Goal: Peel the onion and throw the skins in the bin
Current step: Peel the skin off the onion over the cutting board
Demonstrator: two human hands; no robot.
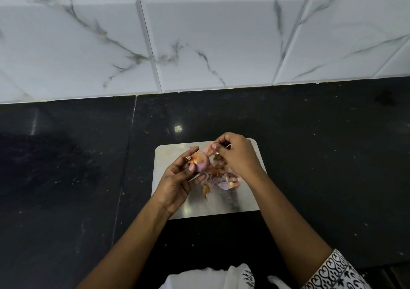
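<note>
Cradling the onion [199, 163], the left hand [177, 184] curls while the right hand [237, 155] pinches seemingly skin [205, 150].

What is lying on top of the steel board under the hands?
Loose onion skins lie piled on the steel board. The left hand holds the onion above it; the right hand pinches a skin strip. Both hands hide part of the board.

The dark counter [66, 166] lies bare to the left and right of the steel board [221, 202], and behind it up to the tiled wall [199, 45], which closes off the far side. On the board, a heap of skins [224, 179] crowds the middle, under both hands, I think; the board's near strip is free.
</note>
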